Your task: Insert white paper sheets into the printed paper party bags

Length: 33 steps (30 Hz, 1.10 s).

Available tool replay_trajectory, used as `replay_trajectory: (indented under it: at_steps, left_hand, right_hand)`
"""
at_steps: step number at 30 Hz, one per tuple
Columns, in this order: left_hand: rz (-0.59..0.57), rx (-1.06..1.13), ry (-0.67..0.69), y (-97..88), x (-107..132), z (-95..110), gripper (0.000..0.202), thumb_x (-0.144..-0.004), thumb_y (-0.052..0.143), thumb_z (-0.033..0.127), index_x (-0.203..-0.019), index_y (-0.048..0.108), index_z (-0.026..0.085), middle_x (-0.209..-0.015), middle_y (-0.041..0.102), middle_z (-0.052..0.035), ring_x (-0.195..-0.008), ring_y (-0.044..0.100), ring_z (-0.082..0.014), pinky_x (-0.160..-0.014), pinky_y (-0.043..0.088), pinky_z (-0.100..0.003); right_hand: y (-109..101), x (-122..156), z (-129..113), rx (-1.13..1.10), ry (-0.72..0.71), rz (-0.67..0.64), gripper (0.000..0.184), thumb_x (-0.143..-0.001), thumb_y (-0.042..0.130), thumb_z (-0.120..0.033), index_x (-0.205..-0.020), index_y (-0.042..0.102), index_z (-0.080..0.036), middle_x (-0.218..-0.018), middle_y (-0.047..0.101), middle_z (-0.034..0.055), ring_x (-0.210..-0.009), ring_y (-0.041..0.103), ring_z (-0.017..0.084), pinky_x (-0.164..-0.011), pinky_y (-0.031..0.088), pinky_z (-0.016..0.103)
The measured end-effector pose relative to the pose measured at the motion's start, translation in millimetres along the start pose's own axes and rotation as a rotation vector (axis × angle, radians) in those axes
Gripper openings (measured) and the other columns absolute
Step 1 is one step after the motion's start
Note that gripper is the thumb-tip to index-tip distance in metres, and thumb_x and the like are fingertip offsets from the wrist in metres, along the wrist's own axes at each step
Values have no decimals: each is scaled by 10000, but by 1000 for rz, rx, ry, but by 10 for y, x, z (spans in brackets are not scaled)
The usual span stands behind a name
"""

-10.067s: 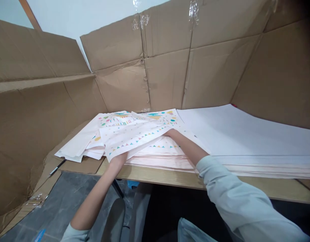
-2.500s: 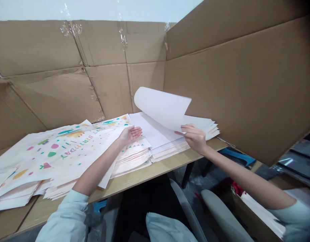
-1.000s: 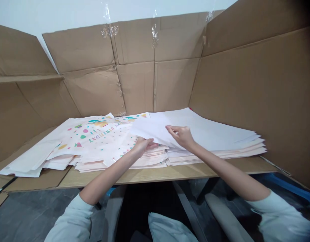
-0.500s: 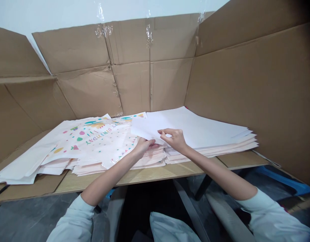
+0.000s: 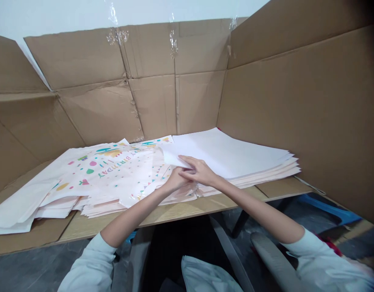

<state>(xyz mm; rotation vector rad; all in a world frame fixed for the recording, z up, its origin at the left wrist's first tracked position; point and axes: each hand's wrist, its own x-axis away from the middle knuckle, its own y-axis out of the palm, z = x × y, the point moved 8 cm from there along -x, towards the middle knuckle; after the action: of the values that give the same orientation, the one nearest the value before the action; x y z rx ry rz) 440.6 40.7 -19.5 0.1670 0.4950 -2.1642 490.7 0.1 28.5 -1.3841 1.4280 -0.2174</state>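
My two hands meet at the near left corner of a large white sheet (image 5: pixel 229 150), the top one of a stack on the right. This corner is lifted and curls up. My left hand (image 5: pixel 176 179) is closed on the sheet's near edge, its fingertips hidden behind the right hand. My right hand (image 5: pixel 201 172) is closed too, its fingers over the edge with the thumb below, touching the left hand. Left of them lie printed sheets (image 5: pixel 92 170) with "BIRTHDAY" lettering, balloons and stars in several colours.
Both paper stacks rest on a wooden table (image 5: pixel 175 211) with cardboard (image 5: pixel 50 228) under parts of them. Tall cardboard walls (image 5: pixel 156 101) stand behind and at both sides. A blue plastic piece (image 5: pixel 329 209) shows below the table at the right.
My right hand has come down from above the sheet onto its edge, against my left hand. The lifted corner has curled more. The view has shifted slightly to the right.
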Motion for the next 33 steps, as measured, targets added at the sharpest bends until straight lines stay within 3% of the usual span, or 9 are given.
replay_trajectory:
  at_steps: [3, 6, 10, 13, 15, 19, 25, 28, 33]
  left_hand:
    - [-148, -36, 1, 36, 75, 22, 375, -650, 598, 197, -1003, 555, 78, -971, 594, -100, -794, 569, -169, -644, 482, -254]
    - [-161, -229, -9, -215, 213, 16, 451, -672, 608, 296, -1078, 538, 113, -1023, 579, -97, -751, 559, -137, -620, 471, -245]
    - [-6, -861, 54, -812, 379, 35, 302, -692, 572, 291, -942, 627, 131, -1014, 593, -75, -923, 527, -182, -844, 400, -285]
    - [-26, -1135, -154, -1109, 447, -137, 307, -705, 519, 311, -918, 650, 133, -984, 611, -92, -935, 542, -202, -829, 395, -262]
    - [-92, -1223, -271, -1157, 467, -236, 290, -725, 447, 272, -859, 667, 139, -880, 635, -98, -840, 578, -191, -754, 415, -245]
    - [-91, -1394, -282, -1100, 402, -231, 320, -723, 390, 245, -789, 670, 105, -779, 628, -143, -736, 589, -232, -647, 422, -281]
    - [-65, -1353, -290, -1141, 273, -237, 294, -657, 417, 133, -783, 676, 71, -743, 626, -162, -698, 588, -222, -594, 400, -255]
    - [94, -1150, -297, -1366, 159, -217, 240, -648, 467, 140, -743, 681, 92, -691, 631, -111, -673, 579, -172, -607, 385, -220]
    - [444, -787, -347, -1914, -28, -212, 264, -642, 587, 333, -725, 680, 100, -633, 621, -47, -641, 556, -145, -596, 366, -207]
  right_hand:
    - [60, -8, 65, -31, 59, -94, 465, -809, 429, -408, -1202, 494, -166, -1166, 526, 51, -1035, 512, 164, -878, 385, 272]
    - [79, 20, 248, -17, 120, -117, 355, -877, 298, -308, -1077, 568, -195, -996, 609, 27, -866, 569, 145, -764, 394, 244]
    - [-117, 105, 588, 30, 288, 115, 316, -875, 292, -302, -876, 568, -149, -780, 603, 36, -710, 548, 141, -652, 356, 218]
    - [-283, 173, 686, 68, 356, 297, 351, -875, 272, -351, -703, 494, -141, -609, 515, 22, -576, 469, 122, -576, 311, 210]
    - [-349, 196, 675, 62, 371, 368, 353, -872, 269, -366, -670, 454, -144, -575, 476, 12, -538, 427, 108, -551, 293, 204]
    - [-391, 204, 567, 54, 351, 401, 357, -871, 265, -384, -652, 421, -150, -541, 426, -1, -495, 378, 92, -525, 275, 197]
    - [-442, 255, 458, 87, 281, 389, 358, -874, 271, -375, -666, 449, -144, -538, 428, -2, -481, 370, 84, -526, 283, 192]
    - [-510, 328, 452, 84, 291, 420, 357, -876, 274, -380, -741, 498, -137, -574, 476, 10, -504, 405, 91, -538, 306, 195]
    - [-676, 560, 408, 81, 371, 572, 382, -888, 247, -367, -930, 533, -118, -709, 565, 64, -639, 523, 134, -631, 392, 229]
